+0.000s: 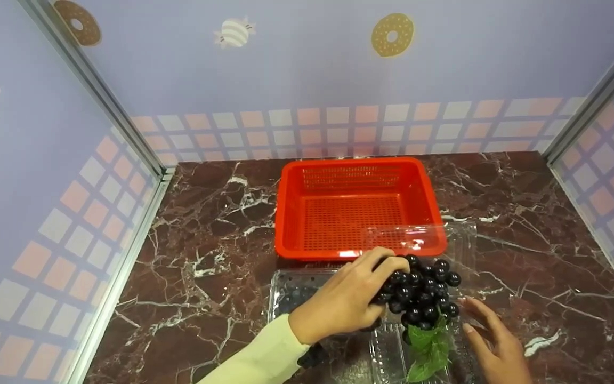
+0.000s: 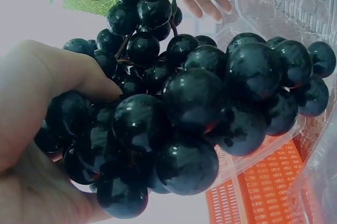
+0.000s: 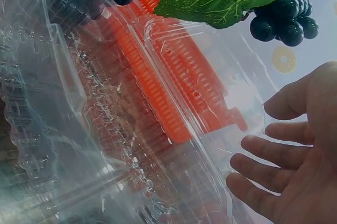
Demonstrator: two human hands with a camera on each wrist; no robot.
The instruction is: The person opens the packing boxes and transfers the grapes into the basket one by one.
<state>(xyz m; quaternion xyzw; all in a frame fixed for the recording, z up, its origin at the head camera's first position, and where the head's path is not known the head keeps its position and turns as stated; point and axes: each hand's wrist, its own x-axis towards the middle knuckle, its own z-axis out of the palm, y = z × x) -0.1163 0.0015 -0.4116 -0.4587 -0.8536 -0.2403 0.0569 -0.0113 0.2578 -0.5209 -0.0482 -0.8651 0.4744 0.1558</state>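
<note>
A bunch of glossy black grapes (image 1: 425,290) with green leaves (image 1: 428,352) is in my left hand (image 1: 347,301). In the left wrist view, the thumb and fingers grip one end of the grapes (image 2: 195,103). Below the bunch lies a clear plastic clamshell box (image 1: 387,354), its lid raised towards the basket. My right hand (image 1: 496,344) is beside the bunch on the right. Its fingers (image 3: 268,179) are spread and relaxed near the clear plastic lid (image 3: 231,60) in the right wrist view, holding nothing. Whether they touch the plastic I cannot tell.
A red plastic basket (image 1: 280,213) stands behind the boxes, partly overlapped by the clear lid. Left of the bunch, partly under my left arm, is another clear box (image 1: 275,290) with dark fruit inside. Patterned walls (image 1: 307,69) enclose the marbled brown table (image 1: 195,298).
</note>
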